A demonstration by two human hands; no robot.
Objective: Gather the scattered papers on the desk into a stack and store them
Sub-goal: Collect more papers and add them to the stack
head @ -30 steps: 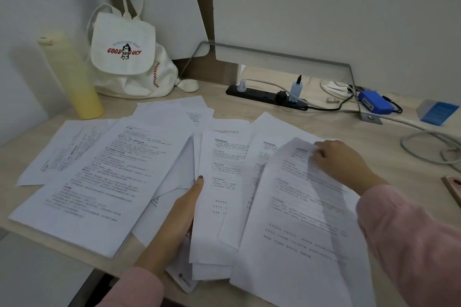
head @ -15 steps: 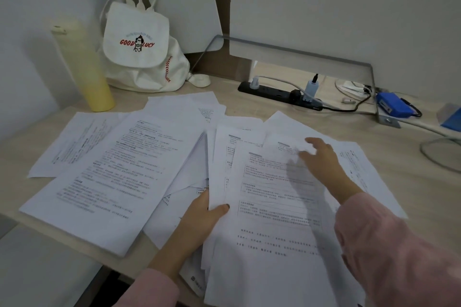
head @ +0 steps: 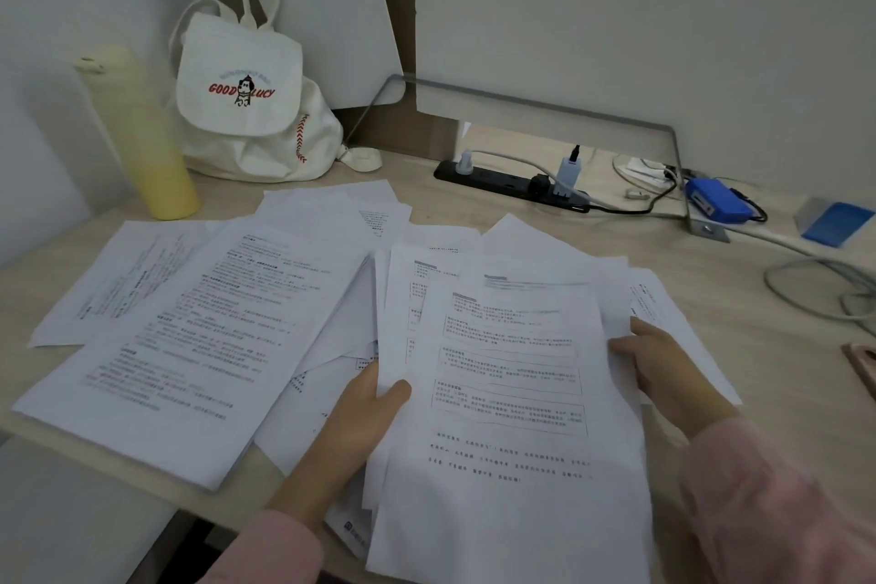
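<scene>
Both hands are on the same bundle of sheets (head: 512,384) near the front edge of the desk (head: 711,299). Left hand (head: 365,417) has its thumb pinched over the bundle's left edge with the fingers tucked underneath, so it's closed on the paper. Right hand (head: 663,365) is cupped against the bundle's right edge, fingers curled round the side of the pages, thumb lying along the top; can't tell how tight that grip really is. Pink sleeves on both arms. The top sheet is printed text and sits a bit skewed over the ones below, so corners stick out at the top and sides.

Plenty of loose papers (head: 199,337) are spread flat across the left half of the desk, overlapping each other, with a couple more peeking out from behind the bundle.

Back left corner has a pale yellow bottle (head: 142,133) standing upright, and just beside it a white canvas bag (head: 251,100) leaning on the wall. A black power strip (head: 512,185) with plugs in it lies along the back, and off to the right are a blue box (head: 718,204) and some grey cables (head: 815,285).
</scene>
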